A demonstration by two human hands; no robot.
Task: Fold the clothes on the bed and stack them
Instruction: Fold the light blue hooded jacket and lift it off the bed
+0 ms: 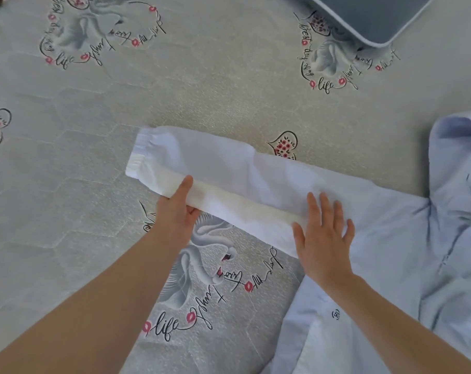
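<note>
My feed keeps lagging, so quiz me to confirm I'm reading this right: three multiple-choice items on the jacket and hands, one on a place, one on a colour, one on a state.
1. Where does the sleeve lie?
A. Stretched out to the left of the jacket body
B. Tucked under the jacket body
C. On the blue-grey object at the top

2. What colour is the jacket?
A. Dark red
B. Pale blue-white
C. Black

3. How does the right hand stand?
A. Curled in a fist off the cloth
B. Pinching the cuff
C. Flat, fingers spread, on the cloth near the shoulder

Answers:
1. A: the sleeve runs leftward across the bedspread, cuff at its far end.
2. B: the whole garment is pale blue-white.
3. C: its fingers are straight and spread, while the left hand grips the sleeve's near edge.
</note>
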